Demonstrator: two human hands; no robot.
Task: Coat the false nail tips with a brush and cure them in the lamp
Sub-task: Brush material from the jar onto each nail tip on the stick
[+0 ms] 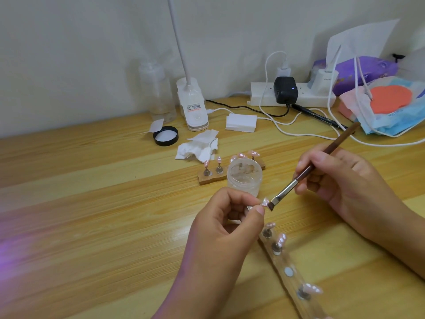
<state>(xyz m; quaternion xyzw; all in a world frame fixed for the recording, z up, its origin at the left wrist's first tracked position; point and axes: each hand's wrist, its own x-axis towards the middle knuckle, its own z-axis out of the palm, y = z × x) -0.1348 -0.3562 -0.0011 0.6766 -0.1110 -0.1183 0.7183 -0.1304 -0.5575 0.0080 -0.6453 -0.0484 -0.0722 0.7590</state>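
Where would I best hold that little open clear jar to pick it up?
Probably round the side wall of the clear jar, coming from its left: it stands upright, lidless, so keep fingers off the rim. The brush and right hand sit to its right, the strip of nail stands close behind, the left hand in front.

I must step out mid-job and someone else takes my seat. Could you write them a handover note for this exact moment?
Left hand pinches one nail tip by its stand. Right hand holds the brush, bristles on that tip. The open jar stands just behind them. Near holder strip carries three tips and one bare magnet; far holder, partly behind the jar, carries more.
Done: coating of the held tip is under way.
Left: finish it, probably set it on the bare magnet, then cure. Which other tips are coated cannot be told; no curing lamp is in view.
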